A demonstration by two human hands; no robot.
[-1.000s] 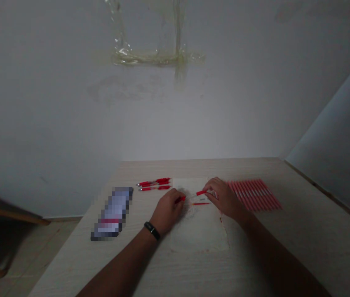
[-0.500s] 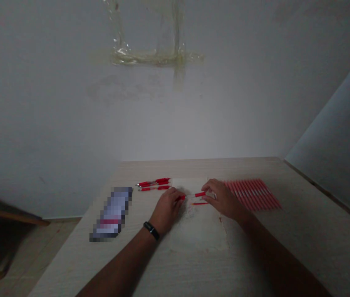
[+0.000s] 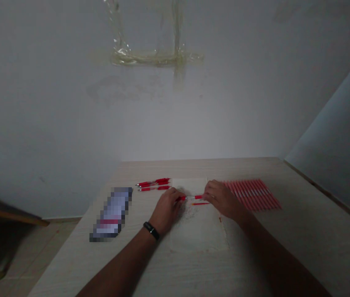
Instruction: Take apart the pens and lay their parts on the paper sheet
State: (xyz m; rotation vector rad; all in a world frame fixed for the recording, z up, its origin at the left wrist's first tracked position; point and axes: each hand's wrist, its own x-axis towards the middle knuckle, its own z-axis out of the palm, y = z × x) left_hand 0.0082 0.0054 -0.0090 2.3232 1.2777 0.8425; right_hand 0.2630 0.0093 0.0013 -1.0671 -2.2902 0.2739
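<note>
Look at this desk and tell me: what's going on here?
A person's left hand and right hand both hold a red pen over a pale sheet on a wooden table. A thin red refill lies beside the right hand. Three red pens lie left of the sheet, and a row of red-and-white striped tubes lies to its right.

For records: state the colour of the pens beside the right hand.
Red and white: the pens show best in the head view.

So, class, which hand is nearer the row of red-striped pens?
Right. The right hand is just beside the row; the left hand lies farther off, across the paper sheet.
</note>
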